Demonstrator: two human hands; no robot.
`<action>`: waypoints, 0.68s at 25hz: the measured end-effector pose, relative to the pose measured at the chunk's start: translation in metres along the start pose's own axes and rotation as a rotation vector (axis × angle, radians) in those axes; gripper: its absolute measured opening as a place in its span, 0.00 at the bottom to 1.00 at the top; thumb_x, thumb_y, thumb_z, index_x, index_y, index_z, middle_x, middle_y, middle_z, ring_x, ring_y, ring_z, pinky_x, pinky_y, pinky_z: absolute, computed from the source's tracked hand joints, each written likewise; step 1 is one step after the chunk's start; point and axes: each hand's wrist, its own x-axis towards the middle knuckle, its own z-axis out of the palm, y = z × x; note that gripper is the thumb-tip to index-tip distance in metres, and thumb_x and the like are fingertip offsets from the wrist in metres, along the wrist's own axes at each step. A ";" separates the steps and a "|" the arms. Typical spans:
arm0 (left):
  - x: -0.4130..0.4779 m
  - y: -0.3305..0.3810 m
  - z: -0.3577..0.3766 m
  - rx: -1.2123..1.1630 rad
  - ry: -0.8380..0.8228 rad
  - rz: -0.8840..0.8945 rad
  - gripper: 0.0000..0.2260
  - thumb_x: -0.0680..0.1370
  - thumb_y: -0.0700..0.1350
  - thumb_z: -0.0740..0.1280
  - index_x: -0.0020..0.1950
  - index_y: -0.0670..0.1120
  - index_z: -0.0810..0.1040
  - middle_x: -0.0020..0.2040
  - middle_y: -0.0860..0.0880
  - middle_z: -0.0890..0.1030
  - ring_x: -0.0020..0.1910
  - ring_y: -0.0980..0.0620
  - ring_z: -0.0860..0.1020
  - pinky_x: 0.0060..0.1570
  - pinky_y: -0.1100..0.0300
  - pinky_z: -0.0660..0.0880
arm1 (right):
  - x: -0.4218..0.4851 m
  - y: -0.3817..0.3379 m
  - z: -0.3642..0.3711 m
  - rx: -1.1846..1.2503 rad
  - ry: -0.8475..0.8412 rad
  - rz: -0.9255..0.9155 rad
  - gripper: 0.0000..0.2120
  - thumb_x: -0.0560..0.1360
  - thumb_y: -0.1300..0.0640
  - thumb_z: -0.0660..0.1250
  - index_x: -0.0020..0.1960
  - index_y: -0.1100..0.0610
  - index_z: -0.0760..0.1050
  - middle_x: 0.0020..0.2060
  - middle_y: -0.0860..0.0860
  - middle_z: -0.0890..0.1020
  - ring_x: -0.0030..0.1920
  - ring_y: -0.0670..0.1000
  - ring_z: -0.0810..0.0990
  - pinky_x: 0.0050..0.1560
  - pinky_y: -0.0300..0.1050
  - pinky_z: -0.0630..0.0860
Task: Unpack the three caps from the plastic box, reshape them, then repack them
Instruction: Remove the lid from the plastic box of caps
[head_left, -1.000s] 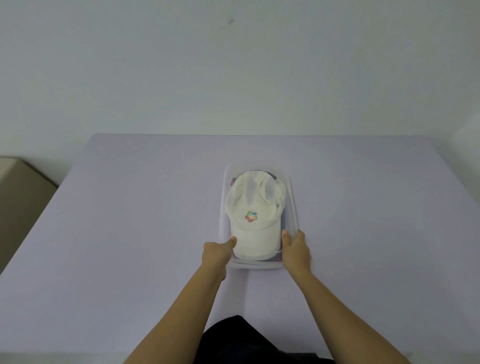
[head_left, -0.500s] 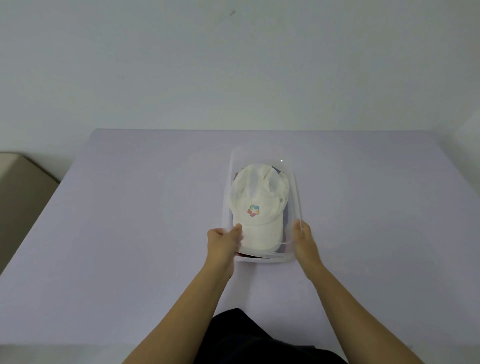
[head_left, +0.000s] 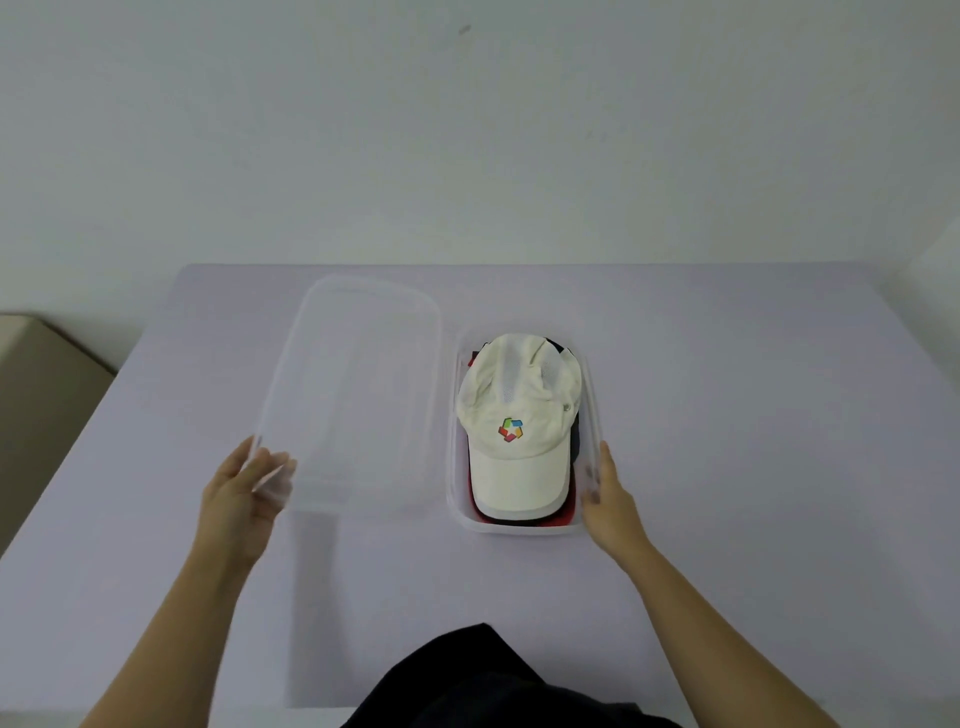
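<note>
A clear plastic box (head_left: 522, 529) stands on the table with its top off. A white cap (head_left: 519, 421) with a coloured logo lies uppermost in it, brim towards me. Under it show edges of a red cap (head_left: 567, 514) and a dark cap (head_left: 575, 441). My left hand (head_left: 244, 499) grips the near left corner of the clear lid (head_left: 358, 395), which is held to the left of the box, a little above the table. My right hand (head_left: 605, 493) rests against the box's near right wall.
The lilac table (head_left: 753, 467) ends at a white wall behind. A beige surface (head_left: 36, 395) sits lower beyond the table's left edge. My dark clothing (head_left: 488, 680) shows at the bottom edge.
My left hand has lifted the lid off the box and carried it to the left. My right hand stayed on the box's right side.
</note>
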 end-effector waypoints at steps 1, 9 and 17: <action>0.004 -0.004 -0.008 0.017 0.013 -0.016 0.08 0.80 0.35 0.59 0.52 0.46 0.76 0.31 0.50 0.84 0.31 0.55 0.83 0.30 0.67 0.77 | 0.001 0.003 0.000 -0.003 0.004 0.005 0.35 0.79 0.68 0.54 0.77 0.50 0.40 0.71 0.59 0.68 0.53 0.62 0.80 0.47 0.48 0.77; 0.029 -0.066 -0.012 0.290 -0.009 -0.198 0.16 0.79 0.42 0.63 0.67 0.41 0.71 0.41 0.48 0.80 0.38 0.51 0.79 0.36 0.58 0.77 | 0.002 0.001 -0.001 -0.028 0.002 0.000 0.35 0.79 0.69 0.53 0.77 0.50 0.40 0.75 0.56 0.62 0.61 0.59 0.76 0.49 0.41 0.74; 0.030 -0.087 -0.010 1.151 0.024 -0.022 0.26 0.77 0.53 0.64 0.69 0.38 0.70 0.64 0.38 0.70 0.60 0.38 0.73 0.62 0.45 0.71 | 0.004 0.002 0.000 -0.036 -0.005 0.015 0.35 0.79 0.70 0.53 0.77 0.49 0.40 0.76 0.55 0.60 0.68 0.58 0.71 0.59 0.46 0.73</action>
